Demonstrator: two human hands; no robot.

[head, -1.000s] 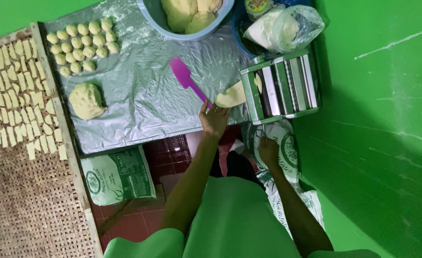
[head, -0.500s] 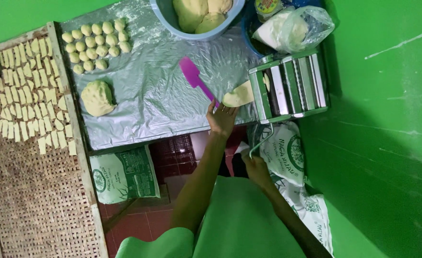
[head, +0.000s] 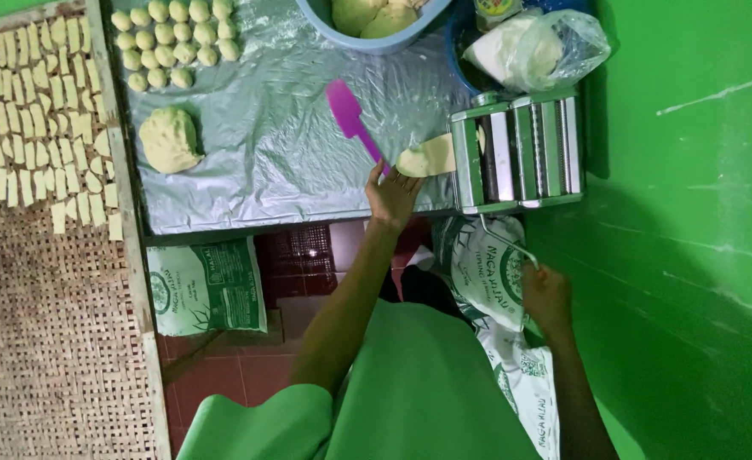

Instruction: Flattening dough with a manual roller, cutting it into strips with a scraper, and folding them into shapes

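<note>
So the left hand is open, palm flat out on the plastic-covered table, fingers loose and not gripping anything. The dough sheet is coming out of the pasta roller right past the fingertips, touching or nearly touching them, hard to say which. A purple spatula lies just off those same fingers, its handle end pointing at them and the blade angled away across the table.

The right hand is closed tight around the end of the crank handle, which runs from that fist up into the side of the roller.

Farther out from the left hand's fingers, well apart, there's a round lump of dough, and beyond it rows of small dough balls. A blue basin with big dough pieces sits beyond the spatula. Off to the side, a woven tray holds lots of cut dough strips. A printed flour bag sits under the table edge.
</note>
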